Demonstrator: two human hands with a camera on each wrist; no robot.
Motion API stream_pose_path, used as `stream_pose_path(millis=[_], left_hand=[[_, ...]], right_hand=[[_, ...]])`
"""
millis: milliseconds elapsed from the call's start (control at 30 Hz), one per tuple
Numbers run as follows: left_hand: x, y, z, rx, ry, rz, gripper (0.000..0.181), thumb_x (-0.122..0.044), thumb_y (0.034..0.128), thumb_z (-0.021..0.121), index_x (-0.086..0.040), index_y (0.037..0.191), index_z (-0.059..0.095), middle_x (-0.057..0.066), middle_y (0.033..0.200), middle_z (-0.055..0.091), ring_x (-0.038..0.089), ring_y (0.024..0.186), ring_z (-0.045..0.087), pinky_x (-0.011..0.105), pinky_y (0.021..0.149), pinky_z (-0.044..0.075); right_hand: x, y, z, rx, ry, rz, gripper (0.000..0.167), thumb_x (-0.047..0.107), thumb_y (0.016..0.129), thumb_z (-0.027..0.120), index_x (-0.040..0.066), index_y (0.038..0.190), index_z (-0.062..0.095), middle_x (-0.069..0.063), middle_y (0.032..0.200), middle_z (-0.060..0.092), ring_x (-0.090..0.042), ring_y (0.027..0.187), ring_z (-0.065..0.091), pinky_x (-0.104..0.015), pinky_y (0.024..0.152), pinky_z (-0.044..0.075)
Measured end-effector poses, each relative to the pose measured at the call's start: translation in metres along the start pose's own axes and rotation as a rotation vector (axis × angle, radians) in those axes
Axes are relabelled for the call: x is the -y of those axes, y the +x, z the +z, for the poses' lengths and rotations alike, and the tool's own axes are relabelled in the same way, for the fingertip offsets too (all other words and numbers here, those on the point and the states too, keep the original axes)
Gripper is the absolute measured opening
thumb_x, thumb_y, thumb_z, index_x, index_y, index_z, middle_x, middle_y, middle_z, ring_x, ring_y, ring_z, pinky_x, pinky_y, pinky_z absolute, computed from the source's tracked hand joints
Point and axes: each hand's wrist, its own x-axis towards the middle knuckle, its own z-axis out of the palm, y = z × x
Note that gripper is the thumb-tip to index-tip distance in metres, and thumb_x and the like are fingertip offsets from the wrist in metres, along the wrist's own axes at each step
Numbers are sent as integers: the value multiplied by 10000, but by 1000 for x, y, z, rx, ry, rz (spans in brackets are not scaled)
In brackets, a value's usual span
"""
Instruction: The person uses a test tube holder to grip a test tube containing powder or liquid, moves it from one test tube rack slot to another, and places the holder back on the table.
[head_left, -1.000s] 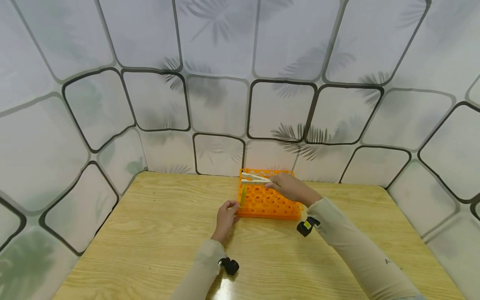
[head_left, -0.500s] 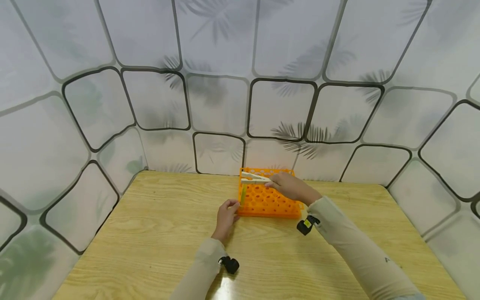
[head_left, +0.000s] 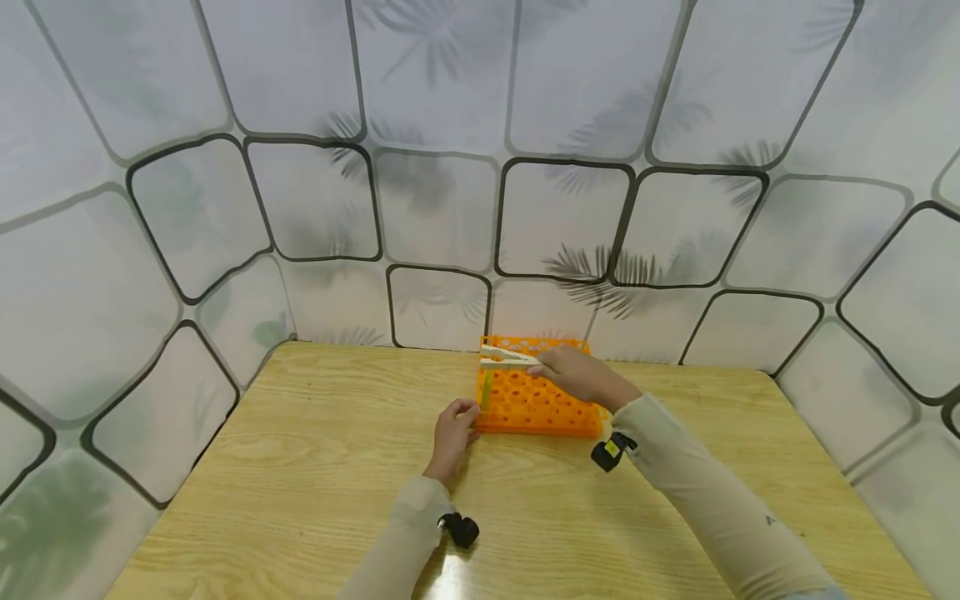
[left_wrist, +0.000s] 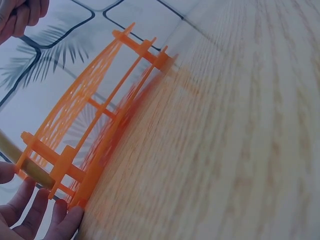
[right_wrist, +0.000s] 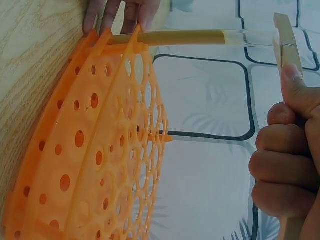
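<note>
An orange plastic test tube rack (head_left: pixel 543 421) stands at the back of the table. One test tube (right_wrist: pixel 185 37) with yellow liquid rises out of its left end, its clear upper part reaching the clamp. My left hand (head_left: pixel 452 435) holds the rack's front left corner; in the left wrist view its fingers (left_wrist: pixel 32 215) lie against the end frame beside the tube. My right hand (head_left: pixel 577 373), above the rack, grips a wooden test tube clamp (head_left: pixel 513 361) that points left. The clamp's two prongs look spread in the head view. Whether they squeeze the tube, I cannot tell.
The wooden table (head_left: pixel 322 467) stretches to both sides and in front of the rack. A patterned curtain (head_left: pixel 442 212) hangs right behind the table's back edge. Black wrist cameras (head_left: pixel 459 531) are strapped over both sleeves.
The clamp and right hand have shifted very slightly to the left. My left hand and the rack stay practically where they were.
</note>
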Motion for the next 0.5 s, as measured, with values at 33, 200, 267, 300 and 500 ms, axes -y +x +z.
stream_pose_path(millis=[33,200,267,300,500], left_hand=[[2,1,0,-3,2,3,217,-136,951,533,52,1043,589,82,1008,555,141,836,500,278,652,512],[6,5,2,-20,6,6,206,-140,947,535,37,1032,594,77,1003,553,128,822,495,245,629,497],[6,5,2,-23,5,1,198,-138,945,535,32,1027,595,72,999,552,127,817,495,241,627,494],[6,5,2,-22,6,1,197,-137,946,533,31,1027,594,71,998,551,127,816,495,242,627,496],[4,3,2,-17,17,2,203,-145,949,532,30,1032,594,66,993,552,128,796,501,257,641,503]], right_hand=[[0,0,0,0,-3,2,357,350,999,407,133,740,524,20,632,412,-113,558,342,-301,631,382],[0,1,0,1,-11,9,320,321,1001,412,121,815,579,0,674,490,-119,577,394,-318,670,408],[-1,1,0,0,-3,10,335,326,999,416,134,754,540,16,631,431,-114,550,348,-305,638,391],[-1,1,1,-1,2,7,355,335,998,417,141,714,505,24,606,389,-111,534,319,-294,614,377],[-6,3,7,-12,14,-7,422,358,996,414,151,631,363,37,567,265,-109,510,232,-253,548,297]])
